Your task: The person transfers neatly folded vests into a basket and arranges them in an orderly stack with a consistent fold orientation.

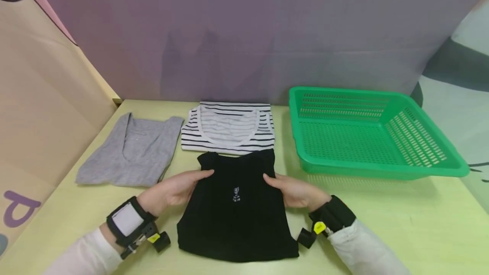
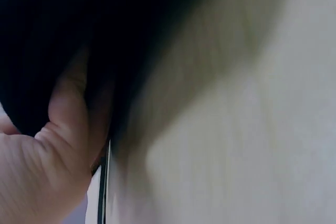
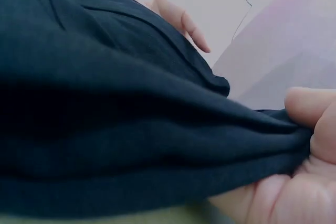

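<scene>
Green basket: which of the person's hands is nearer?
Right. The right hand holds the black top on the side toward the green basket; the left hand holds it opposite, farther away.

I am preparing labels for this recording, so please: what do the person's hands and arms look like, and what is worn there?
The left hand and right hand are ungloved. The left sleeve and right sleeve are whitish. The left wrist strap and right wrist strap are black, each with a small black device and yellow tag; the left adds a white rectangular panel.

Purplish backdrop (image 1: 244,20) behind pale table (image 1: 424,215); printed panels (image 1: 38,84) flanking.
</scene>
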`<state>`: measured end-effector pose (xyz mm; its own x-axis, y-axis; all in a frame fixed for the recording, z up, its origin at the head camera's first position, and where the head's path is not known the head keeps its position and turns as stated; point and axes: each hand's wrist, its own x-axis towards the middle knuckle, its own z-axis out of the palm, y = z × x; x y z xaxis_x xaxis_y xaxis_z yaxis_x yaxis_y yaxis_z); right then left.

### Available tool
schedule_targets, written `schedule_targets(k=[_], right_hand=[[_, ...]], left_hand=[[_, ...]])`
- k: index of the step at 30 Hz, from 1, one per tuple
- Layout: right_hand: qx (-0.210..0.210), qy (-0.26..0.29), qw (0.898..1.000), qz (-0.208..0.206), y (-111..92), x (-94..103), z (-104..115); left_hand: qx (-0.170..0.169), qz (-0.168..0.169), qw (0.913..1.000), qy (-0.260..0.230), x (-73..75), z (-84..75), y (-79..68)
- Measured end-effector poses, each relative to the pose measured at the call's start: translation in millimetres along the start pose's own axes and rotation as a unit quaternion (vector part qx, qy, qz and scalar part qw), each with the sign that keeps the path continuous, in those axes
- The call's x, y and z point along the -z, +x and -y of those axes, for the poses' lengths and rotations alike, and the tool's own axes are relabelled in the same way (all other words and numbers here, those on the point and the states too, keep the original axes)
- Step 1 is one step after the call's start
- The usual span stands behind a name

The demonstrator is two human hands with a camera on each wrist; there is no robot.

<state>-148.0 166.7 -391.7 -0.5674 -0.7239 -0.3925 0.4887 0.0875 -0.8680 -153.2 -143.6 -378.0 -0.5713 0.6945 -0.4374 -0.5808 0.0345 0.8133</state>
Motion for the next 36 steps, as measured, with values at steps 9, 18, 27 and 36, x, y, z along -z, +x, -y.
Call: schedule_targets(k=[9,18,27,36], right_hand=[[-0.010,0.060,0.997,0.053,-2,0.7,3],[0.013,0.071,0.996,0.055,-1,3.0,0],[0.037,0.057,0.997,0.022,0,-0.5,1],[0.044,0.056,0.997,-0.008,-4,-8.8,5]], left_hand=[[0.010,0.053,0.9978,-0.037,-2.9,0.2,0.4],[0.018,0.052,0.9985,-0.006,1.2,1.3,3.3],[-0.005,0.007,0.9999,-0.008,1.8,4.0,4.2],[-0.051,-0.001,0.9987,0.007,-2.2,2.5,-1.5]])
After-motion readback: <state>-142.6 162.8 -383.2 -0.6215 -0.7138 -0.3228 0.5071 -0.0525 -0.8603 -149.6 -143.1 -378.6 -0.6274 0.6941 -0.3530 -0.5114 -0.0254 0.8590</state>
